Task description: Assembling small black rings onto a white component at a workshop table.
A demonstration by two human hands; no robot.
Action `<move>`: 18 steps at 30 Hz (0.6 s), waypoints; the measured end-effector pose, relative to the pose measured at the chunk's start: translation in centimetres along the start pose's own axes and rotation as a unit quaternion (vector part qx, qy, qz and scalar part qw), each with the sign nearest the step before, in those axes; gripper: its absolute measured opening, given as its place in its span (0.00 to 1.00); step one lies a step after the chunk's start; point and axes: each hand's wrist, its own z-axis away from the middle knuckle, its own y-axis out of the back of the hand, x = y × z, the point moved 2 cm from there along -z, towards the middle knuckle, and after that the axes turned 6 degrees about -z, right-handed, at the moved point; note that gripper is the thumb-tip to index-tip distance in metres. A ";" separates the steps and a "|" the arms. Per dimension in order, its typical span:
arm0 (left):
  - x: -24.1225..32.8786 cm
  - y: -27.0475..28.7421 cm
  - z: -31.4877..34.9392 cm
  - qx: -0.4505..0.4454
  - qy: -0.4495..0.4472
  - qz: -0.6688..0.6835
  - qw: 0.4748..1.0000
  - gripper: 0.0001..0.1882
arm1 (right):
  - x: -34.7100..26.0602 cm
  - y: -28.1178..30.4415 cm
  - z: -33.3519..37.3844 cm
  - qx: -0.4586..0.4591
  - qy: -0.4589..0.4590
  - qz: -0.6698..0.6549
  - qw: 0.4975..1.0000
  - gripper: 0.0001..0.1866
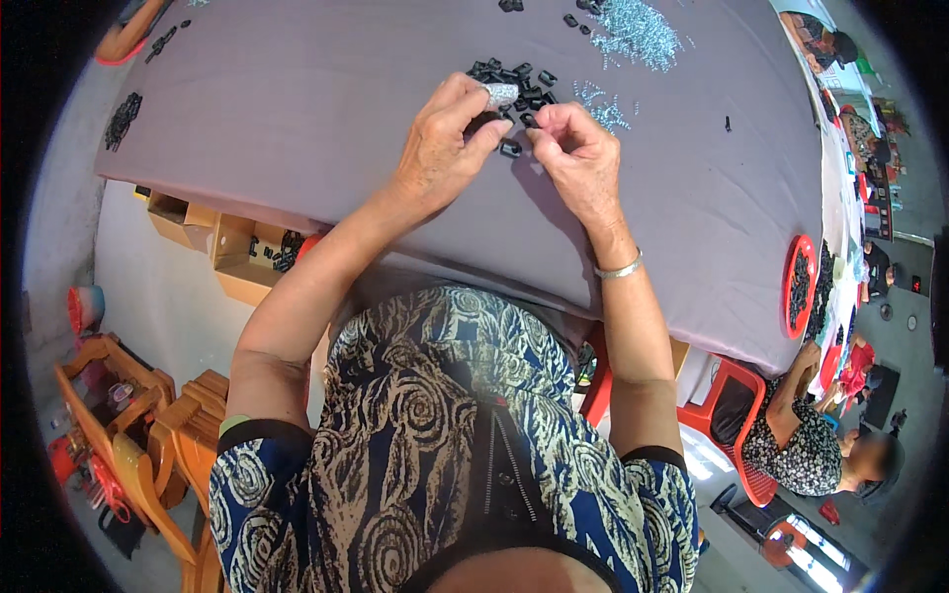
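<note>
On the cloth-covered table, my right hand (pixel 581 158) pinches a small black plastic piece (pixel 529 121) between thumb and forefinger. My left hand (pixel 445 138) is curled close beside it, a silvery wrap (pixel 501 94) around its forefinger. Whatever lies between the left thumb and fingers is too small and hidden to make out. Just beyond both hands is a heap of black plastic pieces (pixel 522 76), partly covered by the left fingers. One loose black piece (pixel 510 148) rests on the cloth between my hands.
Small silvery metal parts lie in a large pile (pixel 633 35) and a smaller scatter (pixel 605 107). A red tray (pixel 799 287) of black pieces stands at the table's right edge. Cardboard boxes (pixel 247 262) sit below the left edge. A person (pixel 796 445) sits on the right.
</note>
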 end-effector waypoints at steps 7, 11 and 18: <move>0.6 -0.8 0.5 -0.022 0.049 0.111 0.992 0.10 | -0.2 -0.7 0.6 -0.002 -0.011 -0.131 0.991 0.04; 0.6 -0.7 0.8 -0.016 0.081 0.143 0.986 0.07 | -0.4 -0.8 0.8 -0.019 -0.017 -0.136 0.990 0.03; 0.2 -1.3 1.3 0.000 0.094 0.153 0.984 0.09 | -0.9 -0.7 0.8 -0.020 0.059 -0.029 0.998 0.04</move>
